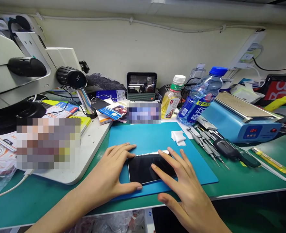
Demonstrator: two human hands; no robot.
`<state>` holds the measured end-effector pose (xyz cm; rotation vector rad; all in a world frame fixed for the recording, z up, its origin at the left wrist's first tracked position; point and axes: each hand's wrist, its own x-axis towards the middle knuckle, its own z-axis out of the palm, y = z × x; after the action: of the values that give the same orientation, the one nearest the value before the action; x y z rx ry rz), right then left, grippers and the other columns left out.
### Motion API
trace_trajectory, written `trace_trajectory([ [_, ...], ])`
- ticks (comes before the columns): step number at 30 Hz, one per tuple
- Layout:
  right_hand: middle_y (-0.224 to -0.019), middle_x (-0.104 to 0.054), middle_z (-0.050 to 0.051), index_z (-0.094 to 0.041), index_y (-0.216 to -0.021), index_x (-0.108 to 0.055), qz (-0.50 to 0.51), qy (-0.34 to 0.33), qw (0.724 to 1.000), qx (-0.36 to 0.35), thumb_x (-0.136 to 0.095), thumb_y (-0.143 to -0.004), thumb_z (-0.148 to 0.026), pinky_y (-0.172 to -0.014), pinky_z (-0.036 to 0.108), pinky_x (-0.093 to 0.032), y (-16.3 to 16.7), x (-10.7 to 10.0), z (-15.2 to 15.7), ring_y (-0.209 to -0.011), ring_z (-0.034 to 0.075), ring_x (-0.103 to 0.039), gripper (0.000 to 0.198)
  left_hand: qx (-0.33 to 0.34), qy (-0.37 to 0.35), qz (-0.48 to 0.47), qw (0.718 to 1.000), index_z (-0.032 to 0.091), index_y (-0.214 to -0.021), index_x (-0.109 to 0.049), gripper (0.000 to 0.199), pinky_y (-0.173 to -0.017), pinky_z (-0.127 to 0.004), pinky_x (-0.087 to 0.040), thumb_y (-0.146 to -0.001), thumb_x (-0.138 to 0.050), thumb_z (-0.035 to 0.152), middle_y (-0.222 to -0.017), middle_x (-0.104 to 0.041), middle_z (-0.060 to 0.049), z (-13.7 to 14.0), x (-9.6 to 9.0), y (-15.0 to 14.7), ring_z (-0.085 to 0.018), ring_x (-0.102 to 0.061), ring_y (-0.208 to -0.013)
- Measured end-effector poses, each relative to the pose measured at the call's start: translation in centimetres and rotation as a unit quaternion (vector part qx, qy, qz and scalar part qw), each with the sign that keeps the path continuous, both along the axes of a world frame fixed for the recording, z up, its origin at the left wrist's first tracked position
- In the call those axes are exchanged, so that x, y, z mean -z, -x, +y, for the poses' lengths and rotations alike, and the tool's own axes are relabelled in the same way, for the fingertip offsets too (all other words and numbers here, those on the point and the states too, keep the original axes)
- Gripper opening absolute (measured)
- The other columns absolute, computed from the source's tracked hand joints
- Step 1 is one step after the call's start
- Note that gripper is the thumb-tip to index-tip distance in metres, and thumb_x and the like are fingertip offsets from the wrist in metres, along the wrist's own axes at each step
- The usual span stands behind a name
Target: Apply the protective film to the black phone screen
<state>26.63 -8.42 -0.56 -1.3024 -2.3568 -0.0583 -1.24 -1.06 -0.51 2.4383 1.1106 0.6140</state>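
A smartphone [141,170] with a dark screen lies sideways on the blue mat [143,137]. My left hand [115,170] rests at the phone's left end, its thumb along the near edge and its fingers reaching past the far corner. The fingers are spread rather than wrapped round the phone. Over the right half of the phone is my right hand [184,181], with fingers apart and fingertips on or just above the glass; contact is hard to tell. A crumpled white tissue [178,138] lies on the mat beyond the right hand.
Screwdrivers [206,144], a black-handled tool [226,149] and a yellow cutter [270,160] lie to the right. Behind them stand a blue heating plate [244,119] and drink bottles [202,97]. A microscope [36,71] overhangs the left side. A small display [142,85] stands near the wall.
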Motion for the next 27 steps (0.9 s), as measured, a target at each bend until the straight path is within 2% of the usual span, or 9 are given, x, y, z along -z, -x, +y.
trace_trajectory([
  [5, -0.168, -0.044, 0.005, -0.032, -0.150, -0.061, 0.034, -0.012, 0.999, -0.033, -0.056, -0.103, -0.058, -0.132, 0.064, -0.023, -0.7, -0.2, -0.1, -0.160, 0.034, -0.032, 0.054, -0.002, 0.001, 0.003, 1.000, 0.027, -0.126, -0.060, 0.060, -0.118, -0.062, -0.043, -0.081, -0.087, 0.056, -0.158, -0.056, -0.011, 0.0, -0.2, 0.0, -0.040, -0.048, -0.148],
  [8, -0.163, -0.052, 0.003, -0.034, -0.141, -0.068, 0.081, 0.011, 0.996, -0.026, -0.054, -0.105, -0.055, -0.131, 0.062, -0.029, -0.8, -0.6, 0.1, -0.158, 0.033, -0.038, 0.043, -0.003, 0.005, 0.001, 1.000, 0.027, -0.127, -0.061, 0.060, -0.118, -0.062, -0.042, -0.082, -0.087, 0.056, -0.158, -0.056, -0.011, 0.0, -0.1, 0.0, -0.040, -0.048, -0.148],
  [13, -0.149, -0.067, 0.002, -0.033, -0.145, -0.062, 0.176, 0.057, 0.983, 0.022, -0.054, -0.108, -0.040, -0.128, 0.057, -0.037, 0.1, -1.5, 0.9, -0.149, 0.029, -0.052, 0.039, -0.002, 0.012, 0.001, 1.000, 0.028, -0.128, -0.059, 0.060, -0.118, -0.063, -0.043, -0.083, -0.085, 0.057, -0.159, -0.054, -0.010, -0.1, 0.0, 0.1, -0.040, -0.046, -0.149],
  [17, -0.145, -0.069, 0.000, -0.034, -0.143, -0.062, 0.204, 0.108, 0.971, 0.064, -0.051, -0.108, -0.040, -0.126, 0.057, -0.040, 0.7, -1.7, 1.7, -0.154, 0.028, -0.044, 0.037, -0.001, 0.013, 0.005, 1.000, 0.028, -0.127, -0.059, 0.059, -0.118, -0.062, -0.042, -0.082, -0.086, 0.055, -0.160, -0.054, -0.009, 0.0, -0.1, 0.0, -0.040, -0.045, -0.150],
  [20, -0.148, -0.067, -0.002, -0.037, -0.142, -0.063, 0.200, 0.164, 0.962, 0.081, -0.049, -0.109, -0.045, -0.127, 0.061, -0.038, 0.5, -1.4, 1.8, -0.161, 0.029, -0.031, 0.037, -0.001, 0.013, 0.013, 1.000, 0.027, -0.126, -0.058, 0.059, -0.119, -0.062, -0.042, -0.082, -0.086, 0.055, -0.160, -0.054, -0.010, 0.0, -0.2, 0.0, -0.040, -0.045, -0.150],
  [22, -0.149, -0.066, -0.004, -0.039, -0.141, -0.064, 0.198, 0.177, 0.961, 0.075, -0.047, -0.109, -0.045, -0.128, 0.064, -0.034, 0.2, -1.2, 1.7, -0.163, 0.029, -0.026, 0.036, 0.001, 0.010, 0.014, 1.000, 0.027, -0.127, -0.058, 0.060, -0.119, -0.062, -0.042, -0.082, -0.086, 0.055, -0.160, -0.053, -0.010, 0.0, -0.2, 0.0, -0.039, -0.045, -0.150],
  [27, -0.146, -0.068, -0.004, -0.038, -0.139, -0.063, 0.197, 0.160, 0.966, 0.041, -0.047, -0.110, -0.037, -0.133, 0.061, -0.024, 0.0, -1.1, 1.5, -0.158, 0.025, -0.038, 0.033, -0.001, 0.006, 0.005, 1.000, 0.028, -0.126, -0.059, 0.059, -0.118, -0.061, -0.043, -0.082, -0.086, 0.056, -0.160, -0.055, -0.009, 0.0, -0.1, 0.0, -0.039, -0.046, -0.149],
])
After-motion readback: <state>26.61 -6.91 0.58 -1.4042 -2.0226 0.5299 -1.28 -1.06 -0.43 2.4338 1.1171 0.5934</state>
